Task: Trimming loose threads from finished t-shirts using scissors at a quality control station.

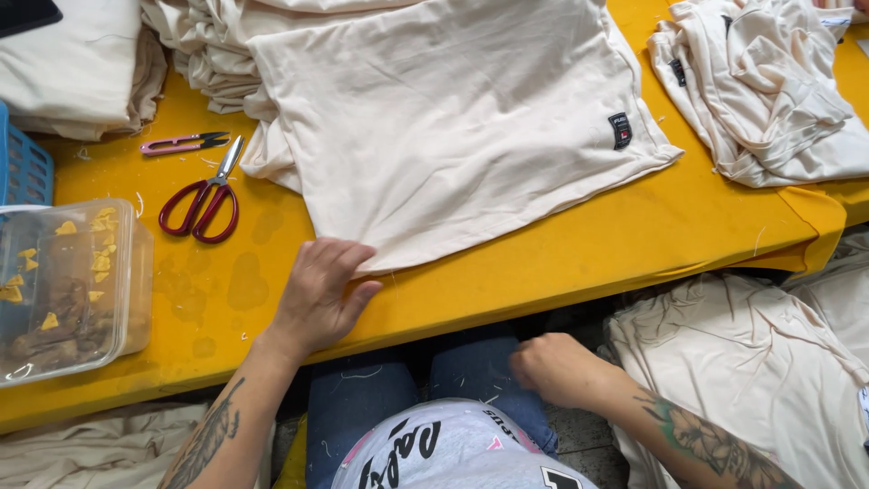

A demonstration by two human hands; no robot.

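A cream garment (453,118) with a small dark label (620,130) lies spread on the yellow table (561,263). My left hand (321,294) rests flat on the table at the garment's near hem, fingers touching the cloth edge. My right hand (557,367) is below the table edge, over my lap, with its fingers curled loosely; I see nothing in it.
Red-handled scissors (204,204) and pink thread snips (181,143) lie left of the garment. A clear plastic box (68,285) with yellow bits stands at the left, a blue basket (23,167) behind it. Cream garment piles lie at back left (81,68), right (769,91) and lower right (751,362).
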